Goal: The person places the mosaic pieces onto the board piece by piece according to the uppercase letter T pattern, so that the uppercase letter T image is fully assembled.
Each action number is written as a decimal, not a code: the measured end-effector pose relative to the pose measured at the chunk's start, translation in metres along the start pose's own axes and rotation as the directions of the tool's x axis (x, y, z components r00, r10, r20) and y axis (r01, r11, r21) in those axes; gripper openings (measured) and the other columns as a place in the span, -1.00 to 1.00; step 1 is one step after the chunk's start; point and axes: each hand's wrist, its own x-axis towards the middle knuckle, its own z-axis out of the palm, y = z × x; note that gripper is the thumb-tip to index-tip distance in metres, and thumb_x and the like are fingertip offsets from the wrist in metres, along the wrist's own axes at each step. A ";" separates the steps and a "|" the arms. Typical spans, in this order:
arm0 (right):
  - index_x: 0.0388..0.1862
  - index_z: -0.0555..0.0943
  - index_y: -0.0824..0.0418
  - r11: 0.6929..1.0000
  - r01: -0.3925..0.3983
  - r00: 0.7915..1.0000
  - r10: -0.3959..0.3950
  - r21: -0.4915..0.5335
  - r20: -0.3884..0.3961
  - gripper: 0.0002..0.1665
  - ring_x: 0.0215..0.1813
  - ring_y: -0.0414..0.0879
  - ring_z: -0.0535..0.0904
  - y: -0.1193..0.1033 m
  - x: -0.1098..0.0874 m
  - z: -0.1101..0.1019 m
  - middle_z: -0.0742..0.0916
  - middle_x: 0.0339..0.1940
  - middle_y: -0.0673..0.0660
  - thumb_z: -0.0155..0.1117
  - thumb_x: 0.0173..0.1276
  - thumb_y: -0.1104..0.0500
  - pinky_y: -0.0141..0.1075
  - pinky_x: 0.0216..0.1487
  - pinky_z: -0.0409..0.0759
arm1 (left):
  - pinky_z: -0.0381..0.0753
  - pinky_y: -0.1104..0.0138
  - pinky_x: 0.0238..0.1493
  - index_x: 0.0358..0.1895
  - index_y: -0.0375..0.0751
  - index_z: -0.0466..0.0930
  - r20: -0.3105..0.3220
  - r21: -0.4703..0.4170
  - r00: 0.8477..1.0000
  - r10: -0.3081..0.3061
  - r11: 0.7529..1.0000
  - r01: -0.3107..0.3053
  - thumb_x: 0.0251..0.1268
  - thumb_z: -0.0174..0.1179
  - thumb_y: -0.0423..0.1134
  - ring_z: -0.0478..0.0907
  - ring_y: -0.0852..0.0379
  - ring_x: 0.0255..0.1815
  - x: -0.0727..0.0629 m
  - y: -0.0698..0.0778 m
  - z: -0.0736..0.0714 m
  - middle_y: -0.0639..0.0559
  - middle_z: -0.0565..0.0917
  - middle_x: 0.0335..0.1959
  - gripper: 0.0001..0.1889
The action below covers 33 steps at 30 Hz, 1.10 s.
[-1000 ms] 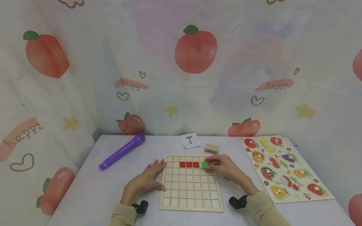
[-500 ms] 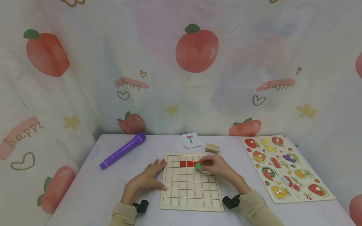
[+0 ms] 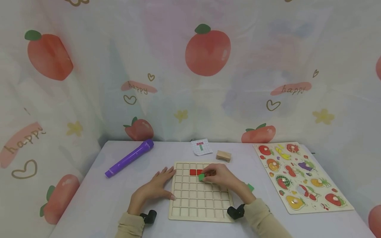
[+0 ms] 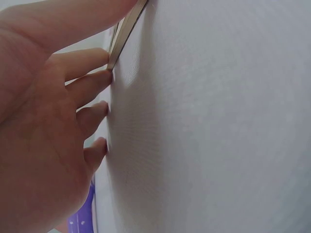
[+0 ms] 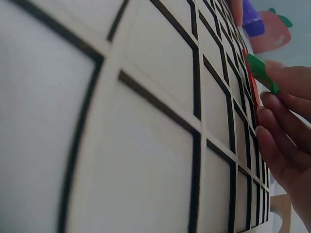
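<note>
On a white table (image 3: 98,201), the person's right hand (image 3: 218,175) pinches a green square piece (image 3: 201,177) between thumb and fingertips, over the far half of a wooden grid board (image 3: 193,195). The piece is tilted, just on the near side of a row of red squares (image 3: 194,172); whether it touches the board I cannot tell. Two of the red squares show side by side in the second row from the board's far edge, partly masked at their right by the hand. The left hand (image 3: 154,188) is spread, its thumb and fingertips against the board's left edge, with the palm off the table. Another green piece (image 3: 250,187) lies to the right of the board, partly hidden by the right forearm. Near the middle of the table's far edge rests a paper card (image 3: 201,147) with a red and green T on a grid, and a small wooden arch block (image 3: 223,156) stands to its right, beyond the board's far right corner. A purple microphone-shaped stick (image 3: 129,158) slants near the table's far left corner, and a fruit puzzle board (image 3: 296,178) lies along the right edge.
</note>
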 end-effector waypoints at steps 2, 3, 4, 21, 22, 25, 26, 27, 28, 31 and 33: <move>-0.07 0.76 0.28 1.000 0.006 1.000 -0.006 -0.014 0.008 -0.72 -0.23 -0.25 0.61 -0.001 0.001 0.001 0.78 -0.24 0.05 0.52 0.27 0.20 -0.42 -0.17 0.65 | -0.24 -0.13 0.71 0.61 -0.26 0.17 0.001 0.005 1.000 -0.001 1.000 0.001 -0.04 0.61 -0.06 -0.16 -0.22 0.72 0.001 0.000 0.000 -0.14 0.09 0.69 0.12; -0.07 0.76 0.28 1.000 0.007 1.000 -0.007 -0.021 0.012 -0.72 -0.24 -0.26 0.60 -0.001 0.002 0.002 0.77 -0.26 0.04 0.52 0.27 0.20 -0.42 -0.18 0.65 | -0.24 -0.13 0.71 0.61 -0.27 0.17 0.000 0.005 1.000 -0.002 1.000 0.002 -0.04 0.61 -0.06 -0.16 -0.22 0.72 0.001 0.000 0.000 -0.14 0.09 0.69 0.12; -0.08 0.76 0.27 1.000 0.007 1.000 -0.006 -0.027 0.016 -0.73 -0.24 -0.27 0.60 -0.001 0.003 0.002 0.77 -0.26 0.03 0.52 0.27 0.20 -0.43 -0.18 0.64 | -0.24 -0.14 0.71 0.61 -0.27 0.17 -0.001 0.007 1.000 0.001 1.000 -0.001 -0.04 0.61 -0.06 -0.15 -0.22 0.72 0.001 0.000 0.000 -0.15 0.09 0.69 0.12; -0.10 0.77 0.22 0.996 -0.026 1.000 0.026 -0.082 0.001 -0.75 -0.25 -0.25 0.58 -0.005 0.007 0.010 0.75 -0.27 -0.02 0.54 0.26 0.18 -0.42 -0.20 0.62 | -0.24 -0.15 0.70 0.61 -0.32 0.15 0.005 -0.025 1.000 0.005 1.000 -0.005 0.04 0.57 -0.13 -0.15 -0.28 0.71 -0.001 0.002 -0.004 -0.22 0.09 0.68 0.07; -0.10 0.77 0.22 0.996 -0.024 1.000 0.024 -0.081 0.002 -0.75 -0.25 -0.25 0.58 -0.005 0.007 0.010 0.75 -0.27 -0.03 0.54 0.26 0.18 -0.42 -0.20 0.62 | -0.24 -0.15 0.70 0.60 -0.33 0.15 0.005 -0.033 1.000 0.002 0.999 -0.002 0.04 0.56 -0.14 -0.15 -0.28 0.71 -0.002 0.002 -0.004 -0.23 0.09 0.68 0.07; -0.11 0.77 0.20 0.996 -0.027 1.000 0.027 -0.088 0.002 -0.75 -0.25 -0.26 0.57 -0.004 0.007 0.011 0.74 -0.27 -0.05 0.54 0.26 0.17 -0.43 -0.20 0.62 | -0.25 -0.16 0.70 0.60 -0.34 0.15 0.005 -0.046 1.000 -0.002 0.999 0.002 0.05 0.55 -0.15 -0.15 -0.29 0.71 -0.003 0.003 -0.004 -0.24 0.09 0.67 0.05; -0.11 0.77 0.20 0.996 -0.026 1.000 0.026 -0.090 -0.001 -0.76 -0.25 -0.27 0.58 -0.004 0.007 0.011 0.74 -0.28 -0.05 0.54 0.26 0.18 -0.43 -0.21 0.62 | -0.25 -0.16 0.70 0.60 -0.34 0.15 0.006 -0.049 1.000 -0.003 0.999 0.003 0.06 0.55 -0.16 -0.15 -0.29 0.71 -0.004 0.004 -0.004 -0.24 0.09 0.67 0.05; -0.12 0.77 0.20 0.996 -0.023 1.000 0.023 -0.091 -0.005 -0.76 -0.26 -0.27 0.58 -0.004 0.007 0.012 0.74 -0.28 -0.05 0.54 0.26 0.18 -0.43 -0.21 0.63 | -0.25 -0.16 0.70 0.60 -0.34 0.15 0.006 -0.052 1.000 -0.002 0.999 0.002 0.06 0.55 -0.16 -0.15 -0.29 0.71 -0.004 0.004 -0.004 -0.24 0.09 0.67 0.05; -0.12 0.77 0.21 0.995 -0.017 1.000 0.016 -0.094 -0.008 -0.77 -0.26 -0.27 0.57 -0.003 0.007 0.012 0.74 -0.28 -0.05 0.54 0.26 0.19 -0.43 -0.21 0.63 | -0.25 -0.16 0.70 0.60 -0.34 0.15 0.005 -0.053 1.000 0.000 0.999 0.000 0.06 0.55 -0.15 -0.15 -0.29 0.71 -0.004 0.005 -0.004 -0.24 0.09 0.67 0.05; -0.13 0.78 0.22 0.995 0.010 1.000 -0.011 -0.104 -0.008 -0.79 -0.25 -0.25 0.56 -0.001 0.006 0.012 0.72 -0.27 -0.03 0.53 0.25 0.23 -0.43 -0.22 0.61 | -0.25 -0.17 0.70 0.60 -0.35 0.15 0.003 -0.053 1.000 0.004 0.999 -0.004 0.06 0.55 -0.15 -0.15 -0.29 0.71 -0.004 0.005 -0.004 -0.25 0.09 0.67 0.05; -0.12 0.78 0.23 0.993 0.027 1.000 -0.027 -0.111 -0.001 -0.78 -0.25 -0.25 0.55 0.001 0.006 0.011 0.71 -0.26 -0.03 0.52 0.25 0.24 -0.44 -0.23 0.59 | -0.25 -0.17 0.70 0.60 -0.35 0.14 0.005 -0.048 1.000 0.009 0.999 -0.009 0.06 0.55 -0.15 -0.15 -0.30 0.71 -0.003 0.004 -0.003 -0.25 0.08 0.67 0.05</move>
